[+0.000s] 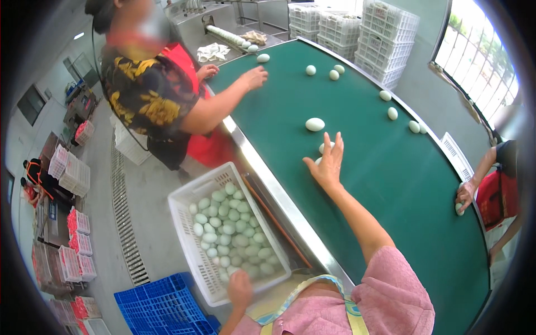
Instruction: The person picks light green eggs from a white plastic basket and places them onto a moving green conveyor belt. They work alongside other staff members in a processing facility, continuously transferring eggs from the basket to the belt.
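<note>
A food workshop; eggs (315, 124) on a green belt (273, 111); stacked crates (386, 40)

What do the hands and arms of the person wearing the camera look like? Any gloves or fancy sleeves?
No gloves! The right hand is bare, with no bracelet or watch showing at its wrist. The left hand looks bare too, but it's blurry, so I can't tell small details. The right arm has a short, loose, plain pink sleeve.
</note>
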The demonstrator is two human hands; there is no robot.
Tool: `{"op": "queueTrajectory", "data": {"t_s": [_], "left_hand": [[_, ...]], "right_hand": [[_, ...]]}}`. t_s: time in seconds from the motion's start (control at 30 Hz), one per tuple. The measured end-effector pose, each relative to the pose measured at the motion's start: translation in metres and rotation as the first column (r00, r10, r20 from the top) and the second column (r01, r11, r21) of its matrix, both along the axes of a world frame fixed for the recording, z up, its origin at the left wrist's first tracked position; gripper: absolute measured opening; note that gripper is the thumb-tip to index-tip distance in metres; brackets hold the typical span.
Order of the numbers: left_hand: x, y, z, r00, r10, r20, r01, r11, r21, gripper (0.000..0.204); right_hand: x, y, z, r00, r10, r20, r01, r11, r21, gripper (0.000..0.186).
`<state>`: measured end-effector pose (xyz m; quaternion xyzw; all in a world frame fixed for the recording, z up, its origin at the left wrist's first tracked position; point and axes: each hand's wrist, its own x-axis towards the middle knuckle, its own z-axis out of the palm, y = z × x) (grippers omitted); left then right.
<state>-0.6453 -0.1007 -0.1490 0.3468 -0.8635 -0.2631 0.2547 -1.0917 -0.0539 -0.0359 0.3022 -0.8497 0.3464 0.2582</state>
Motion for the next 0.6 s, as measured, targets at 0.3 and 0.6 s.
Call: {"op": "queueTrajectory", "data": {"t_s": [0.3, 0.6], "left_hand": [[-0.023, 0.001, 0.042, 0.998, -0.026, 0.052, 0.029, 0.997, -0.069, 0.012], [-0.019, 0.0, 0.049, 0.998, 0.053, 0.036, -0.053, 0.999, -0.003, 0.01]], "right_hand": [[-0.081, -0.019, 0.04, 0.98, -0.2, 0.013, 0.182, 0.917, 0.354, 0.075], [-0.051, 0.007, 0.038, 0.961, -0.242, 0.133, 0.141, 0.845, 0.516, 0.063]]}}
